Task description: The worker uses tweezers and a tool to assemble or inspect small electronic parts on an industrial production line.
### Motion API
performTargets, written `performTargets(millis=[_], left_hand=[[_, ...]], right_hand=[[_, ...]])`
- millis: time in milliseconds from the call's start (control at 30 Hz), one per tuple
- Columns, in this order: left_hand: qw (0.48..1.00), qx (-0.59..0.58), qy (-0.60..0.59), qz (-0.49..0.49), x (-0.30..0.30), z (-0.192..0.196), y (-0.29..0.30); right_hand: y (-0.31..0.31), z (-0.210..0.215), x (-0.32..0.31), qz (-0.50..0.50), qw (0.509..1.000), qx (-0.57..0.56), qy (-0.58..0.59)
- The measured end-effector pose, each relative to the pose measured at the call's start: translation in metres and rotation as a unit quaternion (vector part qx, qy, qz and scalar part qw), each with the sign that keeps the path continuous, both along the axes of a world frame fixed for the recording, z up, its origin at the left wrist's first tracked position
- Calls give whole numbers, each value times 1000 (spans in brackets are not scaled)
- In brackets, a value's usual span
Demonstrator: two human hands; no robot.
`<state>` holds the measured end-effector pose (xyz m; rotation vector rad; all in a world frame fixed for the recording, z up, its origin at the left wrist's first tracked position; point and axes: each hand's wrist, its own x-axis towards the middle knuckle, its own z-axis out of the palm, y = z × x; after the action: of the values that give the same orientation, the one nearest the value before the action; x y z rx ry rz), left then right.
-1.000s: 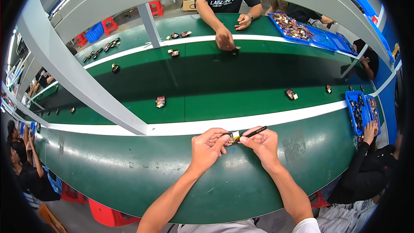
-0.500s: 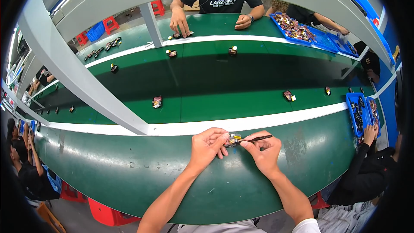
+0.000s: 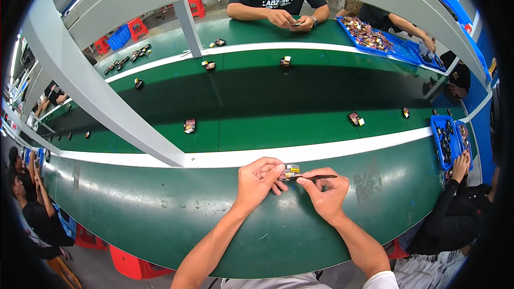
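Note:
Between the thumb and fingers of my left hand (image 3: 261, 181) is a small electronic assembly (image 3: 290, 170) with a dark casing and a yellow patch. My left hand is closed on its left side. My right hand (image 3: 325, 191) pinches a pair of slim black tweezers (image 3: 321, 177) like a pen. The tweezers point left, with their tip at the lower right edge of the assembly. Whether the tip touches a part inside cannot be made out. Both hands are above the green worktable (image 3: 160, 198), and my fingers cover part of the assembly.
Beyond a white rail (image 3: 321, 152), a green conveyor belt (image 3: 251, 134) carries several similar assemblies. A grey frame post (image 3: 107, 85) rises at left. Blue trays of parts (image 3: 443, 142) stand at right beside a co-worker. Another person (image 3: 289, 18) works across the belt.
Assemblies on the belt have shifted slightly left. The person opposite has brought both hands together around a small part, leaving another on the table. My hands have barely moved; the tweezers tip has shifted slightly.

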<state>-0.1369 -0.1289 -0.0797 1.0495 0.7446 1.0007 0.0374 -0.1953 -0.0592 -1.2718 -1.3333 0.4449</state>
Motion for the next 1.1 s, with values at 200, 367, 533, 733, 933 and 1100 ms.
performTargets(millis=[200,367,533,733,933,1100], left_hand=[[1000,6,-6,2,1,-1,-1],[1000,19,-5,6,2,-1,0],[1000,13,-10,8,1,-1,-1],[1000,13,-2,9,0,-3,-1],[1000,14,6,15,0,-4,-1],[1000,13,9,10,0,-2,-2]], right_hand=[[-2,-1,1,2,1000,-21,4],[-1,-3,-2,3,1000,3,-11],[-1,-4,-1,-5,1000,-4,-11],[3,-4,3,10,1000,-19,18],[6,1,4,36,999,-15,-3],[5,0,4,37,999,0,-28]])
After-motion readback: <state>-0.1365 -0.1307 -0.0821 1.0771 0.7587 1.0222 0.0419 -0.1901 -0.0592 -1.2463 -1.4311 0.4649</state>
